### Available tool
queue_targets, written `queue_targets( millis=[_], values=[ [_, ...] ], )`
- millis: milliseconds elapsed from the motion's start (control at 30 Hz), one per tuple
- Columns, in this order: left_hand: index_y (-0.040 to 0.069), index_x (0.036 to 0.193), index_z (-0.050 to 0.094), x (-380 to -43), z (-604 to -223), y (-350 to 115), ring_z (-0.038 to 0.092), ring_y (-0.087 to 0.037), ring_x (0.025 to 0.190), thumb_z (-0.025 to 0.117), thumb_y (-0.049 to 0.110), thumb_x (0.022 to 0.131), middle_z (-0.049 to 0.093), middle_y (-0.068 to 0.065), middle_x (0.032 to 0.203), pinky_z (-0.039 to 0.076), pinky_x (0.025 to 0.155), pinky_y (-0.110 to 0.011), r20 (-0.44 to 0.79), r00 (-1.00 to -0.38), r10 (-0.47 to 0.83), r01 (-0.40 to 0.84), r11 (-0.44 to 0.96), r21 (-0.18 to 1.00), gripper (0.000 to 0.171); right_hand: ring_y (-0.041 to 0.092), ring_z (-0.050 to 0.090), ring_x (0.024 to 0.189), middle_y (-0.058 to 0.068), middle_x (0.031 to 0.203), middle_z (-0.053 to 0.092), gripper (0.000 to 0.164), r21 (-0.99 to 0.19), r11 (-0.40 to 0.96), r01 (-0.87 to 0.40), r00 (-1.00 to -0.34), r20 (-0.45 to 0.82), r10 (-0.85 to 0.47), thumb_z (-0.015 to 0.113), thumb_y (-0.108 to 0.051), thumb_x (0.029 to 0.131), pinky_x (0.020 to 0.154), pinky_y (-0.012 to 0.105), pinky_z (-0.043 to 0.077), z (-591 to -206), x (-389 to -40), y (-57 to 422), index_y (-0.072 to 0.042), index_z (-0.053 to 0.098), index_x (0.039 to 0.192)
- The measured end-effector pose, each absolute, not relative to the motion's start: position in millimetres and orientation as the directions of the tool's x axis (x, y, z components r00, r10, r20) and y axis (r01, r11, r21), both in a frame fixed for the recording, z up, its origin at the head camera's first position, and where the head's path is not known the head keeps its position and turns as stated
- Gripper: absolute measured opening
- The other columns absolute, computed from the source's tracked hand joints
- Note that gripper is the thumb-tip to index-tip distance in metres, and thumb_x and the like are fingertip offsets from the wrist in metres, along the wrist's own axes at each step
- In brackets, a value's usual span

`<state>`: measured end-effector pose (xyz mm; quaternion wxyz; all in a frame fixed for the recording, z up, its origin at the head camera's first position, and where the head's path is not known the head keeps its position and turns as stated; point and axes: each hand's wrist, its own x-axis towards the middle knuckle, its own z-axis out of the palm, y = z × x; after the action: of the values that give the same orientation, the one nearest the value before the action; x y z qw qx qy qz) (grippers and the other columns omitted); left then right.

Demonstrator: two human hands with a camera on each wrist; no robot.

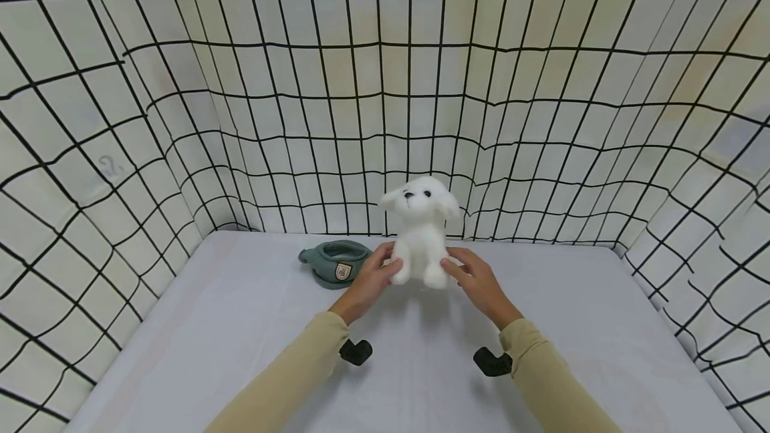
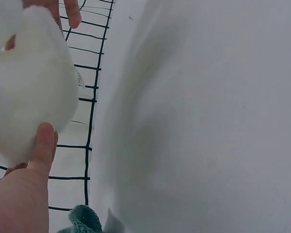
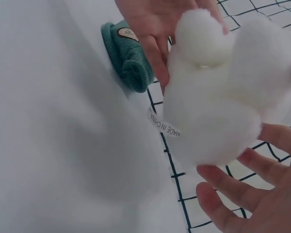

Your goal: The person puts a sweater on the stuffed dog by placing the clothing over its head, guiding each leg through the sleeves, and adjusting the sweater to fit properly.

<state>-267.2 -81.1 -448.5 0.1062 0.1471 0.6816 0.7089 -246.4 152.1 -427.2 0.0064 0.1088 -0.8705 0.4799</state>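
Toy dog [image 1: 423,236]: white, fluffy plush, with dark facial features and drooping ears. Pose: seated, roughly upright, front facing the near side. Position: raised above the far middle of the table [image 1: 577,326], held between left hand [image 1: 369,279] and right hand [image 1: 481,284]. White label [image 3: 164,125] attached, reading "MADE IN CHINA".

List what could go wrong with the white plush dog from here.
The plush dog might slip and drop, since the left hand and right hand hold it raised above the table. The left hand might also nudge the green knit item, which lies close by.
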Motion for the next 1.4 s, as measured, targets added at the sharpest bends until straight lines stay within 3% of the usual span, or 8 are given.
queue_targets(
  millis=[167,400,667,933,1133,1400],
  values=[
    [0.016,0.145,0.043,-266.9,-447.6,-82.6,0.057,-0.018,0.110,0.055,0.024,0.098,0.044,-0.012,0.141,0.048,0.090,-0.032,0.053,-0.942,0.332,0.065,0.026,0.998,0.049,0.035,0.052,0.127,0.011,0.152,0.038,0.054,-0.870,0.455,-0.187,-0.963,0.070,-0.262,0.050,-0.035,0.099,0.092,0.047,0.049,-428.7,-245.4,153.5,-0.013,0.041,0.147],
    [0.022,0.143,0.046,-267.2,-445.9,-80.7,0.055,-0.028,0.123,0.062,0.027,0.095,0.045,-0.004,0.147,0.044,0.101,-0.044,0.052,-0.939,0.339,0.093,0.105,0.990,0.051,0.033,0.039,0.137,0.005,0.156,0.032,0.054,-0.871,0.457,-0.183,-0.967,0.076,-0.241,0.056,-0.032,0.096,0.106,0.059,0.036,-435.7,-246.4,152.5,-0.019,0.042,0.147],
    [0.017,0.142,0.045,-274.2,-450.6,-72.2,0.044,-0.029,0.136,0.063,0.014,0.093,0.047,-0.007,0.146,0.039,0.109,-0.049,0.089,-0.936,0.342,0.151,0.158,0.976,0.052,0.030,0.027,0.146,0.005,0.159,0.027,0.059,-0.877,0.460,-0.140,-0.980,0.057,-0.190,0.057,-0.025,0.093,0.109,0.053,0.038,-443.5,-248.1,153.3,-0.015,0.039,0.148],
    [0.015,0.141,0.043,-280.1,-455.5,-68.3,0.040,-0.030,0.139,0.061,0.009,0.093,0.045,-0.010,0.147,0.032,0.115,-0.048,0.113,-0.918,0.379,0.221,0.254,0.941,0.051,0.033,0.036,0.141,0.014,0.153,0.039,0.061,-0.876,0.455,-0.160,-0.985,0.108,-0.137,0.060,-0.018,0.092,0.107,0.050,0.042,-457.6,-255.3,156.0,-0.009,0.038,0.148],
    [0.015,0.142,0.039,-283.5,-460.6,-66.5,0.037,-0.031,0.142,0.059,0.008,0.094,0.041,-0.012,0.151,0.035,0.113,-0.048,0.133,-0.911,0.391,0.292,0.383,0.876,0.053,0.039,0.041,0.136,0.021,0.147,0.043,0.060,-0.852,0.503,-0.145,-0.989,0.104,-0.109,0.059,-0.007,0.086,0.106,0.051,0.042,-469.5,-262.4,155.9,-0.001,0.040,0.143],
    [0.014,0.146,0.031,-288.9,-466.5,-62.8,0.038,-0.033,0.140,0.054,0.013,0.098,0.037,-0.016,0.153,0.040,0.110,-0.046,0.100,-0.906,0.410,0.306,0.473,0.826,0.053,0.039,0.039,0.138,0.021,0.148,0.041,0.058,-0.851,0.509,-0.133,-0.990,0.086,-0.115,0.059,-0.007,0.089,0.108,0.052,0.039,-477.0,-271.0,157.5,-0.002,0.040,0.144]
  ],
)
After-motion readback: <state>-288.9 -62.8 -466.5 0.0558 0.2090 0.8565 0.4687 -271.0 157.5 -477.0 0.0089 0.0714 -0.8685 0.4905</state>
